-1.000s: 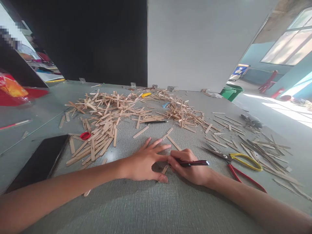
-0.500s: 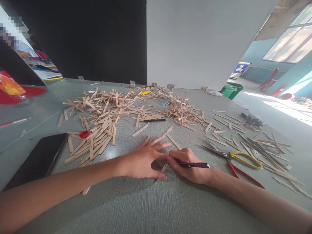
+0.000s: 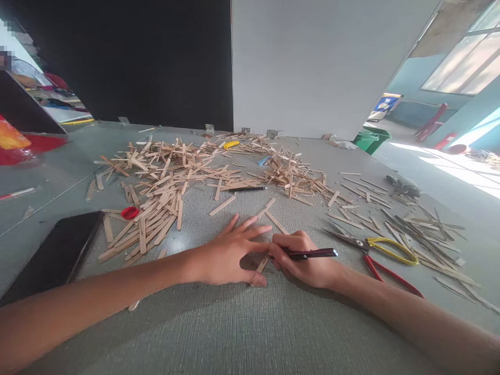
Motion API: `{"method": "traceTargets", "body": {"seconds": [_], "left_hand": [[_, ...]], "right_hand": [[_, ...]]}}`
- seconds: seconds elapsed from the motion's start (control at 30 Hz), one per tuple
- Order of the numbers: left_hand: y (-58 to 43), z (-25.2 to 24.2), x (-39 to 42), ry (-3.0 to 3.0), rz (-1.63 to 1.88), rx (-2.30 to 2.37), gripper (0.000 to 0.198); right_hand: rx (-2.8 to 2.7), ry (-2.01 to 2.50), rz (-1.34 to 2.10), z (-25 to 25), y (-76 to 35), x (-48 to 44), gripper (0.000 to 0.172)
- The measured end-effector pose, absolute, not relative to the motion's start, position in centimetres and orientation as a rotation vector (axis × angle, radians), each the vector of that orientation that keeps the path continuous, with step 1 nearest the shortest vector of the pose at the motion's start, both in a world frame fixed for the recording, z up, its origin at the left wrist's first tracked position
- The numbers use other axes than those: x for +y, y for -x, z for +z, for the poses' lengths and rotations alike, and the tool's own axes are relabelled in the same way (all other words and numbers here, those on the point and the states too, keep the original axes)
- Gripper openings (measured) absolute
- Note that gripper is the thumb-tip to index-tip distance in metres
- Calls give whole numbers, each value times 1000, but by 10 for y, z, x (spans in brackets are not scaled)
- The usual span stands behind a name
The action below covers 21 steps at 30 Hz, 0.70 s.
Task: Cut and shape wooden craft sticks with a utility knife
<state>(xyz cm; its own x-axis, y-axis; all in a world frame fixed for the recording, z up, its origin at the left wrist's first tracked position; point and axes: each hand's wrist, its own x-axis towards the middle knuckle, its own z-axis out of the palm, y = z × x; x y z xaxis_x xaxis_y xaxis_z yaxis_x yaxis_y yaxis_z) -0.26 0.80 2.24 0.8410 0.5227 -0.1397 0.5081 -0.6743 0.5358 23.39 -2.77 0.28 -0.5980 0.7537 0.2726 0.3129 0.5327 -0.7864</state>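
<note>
Bare forearms (image 3: 113,292) angled in from both sides
Left hand (image 3: 223,259) palm-down, fingers (image 3: 258,232) fanned, thumb (image 3: 255,279) kinda stuck out; right hand (image 3: 302,263) curled up in a writing grip

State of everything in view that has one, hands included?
Left hand: fingers spread, palm down, thumb at the marked stick
Right hand: closed around the held pen
Held pen: tilted, tip hidden by fingers
Marked stick: dark marks on it, partly covered
Scissors: lying flat, handles apart
Second pen: lying on the table, not held
Loose sticks: scattered, many overlapping
Black slab: lying flat
</note>
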Motion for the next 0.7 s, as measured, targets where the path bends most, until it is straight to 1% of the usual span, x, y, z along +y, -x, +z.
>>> {"method": "traceTargets", "body": {"seconds": [0.1,0.27,0.53,0.7], "left_hand": [[2,24,7,-2454,10,757,63],[1,24,7,-2477,-25,776,62],[2,21,7,-2468,42,766,59],[2,21,7,-2460,57,760,62]], "right_hand": [[-2121,884,986,1,-234,-28,38],[-2114,900,956,0,-232,-27,39],[-2099,959,979,0,-230,-28,40],[-2086,964,1005,1,-229,-29,41]]}}
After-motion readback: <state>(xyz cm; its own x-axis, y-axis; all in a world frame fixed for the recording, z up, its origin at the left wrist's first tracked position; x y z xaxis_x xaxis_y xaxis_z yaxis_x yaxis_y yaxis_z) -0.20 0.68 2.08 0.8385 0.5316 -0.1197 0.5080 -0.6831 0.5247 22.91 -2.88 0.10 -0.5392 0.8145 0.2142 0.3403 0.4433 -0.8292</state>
